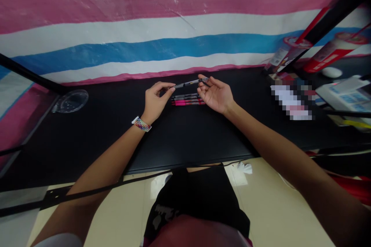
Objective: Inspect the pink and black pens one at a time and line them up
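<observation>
A clear-barrelled pen with dark parts is held up level above the black desk. My left hand pinches its left end between thumb and fingers. Palm turned up, my right hand has its thumb and fingertips around the pen's right end. Just below, several pens lie side by side on the desk: dark ones at the back and pink ones nearer me. The right fingers hide part of their right ends.
At the left stands a round clear plastic lid or dish. On the right are a cup with a red straw, a red-and-white cup, a white mouse and packets. A striped plastic sheet hangs behind the desk.
</observation>
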### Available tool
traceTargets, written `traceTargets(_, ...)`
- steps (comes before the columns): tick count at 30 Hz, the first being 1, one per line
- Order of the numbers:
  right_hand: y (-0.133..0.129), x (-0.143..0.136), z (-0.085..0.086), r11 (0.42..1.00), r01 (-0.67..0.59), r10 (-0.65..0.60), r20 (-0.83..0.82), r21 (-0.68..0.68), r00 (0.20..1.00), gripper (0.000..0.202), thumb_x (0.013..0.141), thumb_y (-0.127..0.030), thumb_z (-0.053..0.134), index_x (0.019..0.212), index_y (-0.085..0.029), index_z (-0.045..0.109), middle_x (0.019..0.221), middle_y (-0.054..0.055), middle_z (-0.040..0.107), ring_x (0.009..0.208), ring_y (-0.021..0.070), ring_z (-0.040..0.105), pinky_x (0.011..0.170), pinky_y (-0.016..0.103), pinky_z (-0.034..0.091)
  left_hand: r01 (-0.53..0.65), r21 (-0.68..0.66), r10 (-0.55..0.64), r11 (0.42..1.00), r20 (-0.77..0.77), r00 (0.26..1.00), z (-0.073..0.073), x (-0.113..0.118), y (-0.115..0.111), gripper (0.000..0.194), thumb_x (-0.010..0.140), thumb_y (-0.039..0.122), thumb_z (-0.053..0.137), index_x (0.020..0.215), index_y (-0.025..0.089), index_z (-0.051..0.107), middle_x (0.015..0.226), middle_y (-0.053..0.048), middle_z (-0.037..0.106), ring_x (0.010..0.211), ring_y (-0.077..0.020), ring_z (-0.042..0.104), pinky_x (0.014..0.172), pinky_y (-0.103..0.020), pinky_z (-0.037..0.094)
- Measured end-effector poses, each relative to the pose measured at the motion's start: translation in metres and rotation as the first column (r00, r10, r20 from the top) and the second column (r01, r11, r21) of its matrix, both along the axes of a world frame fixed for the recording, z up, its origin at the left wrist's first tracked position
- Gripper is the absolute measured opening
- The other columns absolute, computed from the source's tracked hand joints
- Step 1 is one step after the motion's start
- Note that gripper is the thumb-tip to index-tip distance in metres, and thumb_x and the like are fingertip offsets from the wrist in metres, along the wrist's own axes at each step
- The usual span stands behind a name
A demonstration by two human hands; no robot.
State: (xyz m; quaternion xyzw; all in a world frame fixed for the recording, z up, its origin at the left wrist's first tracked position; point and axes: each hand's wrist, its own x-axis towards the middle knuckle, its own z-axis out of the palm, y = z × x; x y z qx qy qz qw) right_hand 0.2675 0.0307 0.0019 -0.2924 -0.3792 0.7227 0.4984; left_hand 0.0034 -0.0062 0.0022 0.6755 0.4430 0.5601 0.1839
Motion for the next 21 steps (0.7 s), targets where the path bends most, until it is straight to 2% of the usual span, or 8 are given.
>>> traceTargets(5, 0.0013, -0.0004, -0.0035, 1.0, 0.021, -0.021, -0.018, 0.003, 1.0, 0.026, 0.091, -0.035, 0.075, 0.114, -0.024, 0.08, 0.091, 0.005, 0.077, 0.095, 0.0215, 0.074, 0.116, 0.044, 0.062, -0.001, -0.01, 0.001, 1.0, -0.005, 1.0, -0.0001, -0.0004, 0.0, 0.018, 0.101, 0.042, 0.084, 0.11, 0.027, 0.088, 0.108, -0.005, 0.086, 0.099, -0.0227, 0.079, 0.094, -0.039, 0.063)
traceTargets(10, 0.0008, 0.0007, -0.0018, 0.998, 0.004, -0.005, 0.016, 0.066, 1.0, 0.034, 0.098, -0.045, 0.069, 0.121, -0.023, 0.082, 0.103, 0.008, 0.081, 0.106, 0.025, 0.076, 0.117, 0.048, 0.062, 0.008, 0.005, -0.008, 1.0, 0.011, 1.0, -0.0019, -0.0011, 0.0016, 0.011, 0.1, 0.034, 0.084, 0.109, 0.028, 0.089, 0.108, -0.005, 0.087, 0.1, -0.0226, 0.08, 0.094, -0.039, 0.063)
traceTargets(17, -0.0007, -0.0004, -0.0009, 0.995, 0.027, -0.041, 0.153, 0.092, 0.987, 0.034, 0.092, -0.047, 0.074, 0.118, -0.025, 0.078, 0.099, 0.009, 0.078, 0.108, 0.0264, 0.076, 0.116, 0.049, 0.062, 0.015, 0.013, -0.015, 1.0, 0.031, 0.999, -0.0033, -0.0034, 0.0039, 0.012, 0.099, 0.031, 0.085, 0.11, 0.027, 0.089, 0.11, -0.005, 0.086, 0.099, -0.022, 0.08, 0.095, -0.039, 0.063)
traceTargets(21, 0.0004, 0.0002, -0.002, 0.99, 0.012, -0.027, 0.105, 0.138, 0.994, 0.038, 0.094, -0.049, 0.073, 0.122, -0.025, 0.079, 0.101, 0.009, 0.08, 0.105, 0.0265, 0.076, 0.113, 0.051, 0.064, 0.008, -0.004, -0.008, 1.0, 0.021, 1.0, -0.0027, -0.0027, 0.0033, 0.012, 0.099, 0.033, 0.085, 0.109, 0.028, 0.088, 0.11, -0.005, 0.087, 0.1, -0.0223, 0.08, 0.096, -0.04, 0.064)
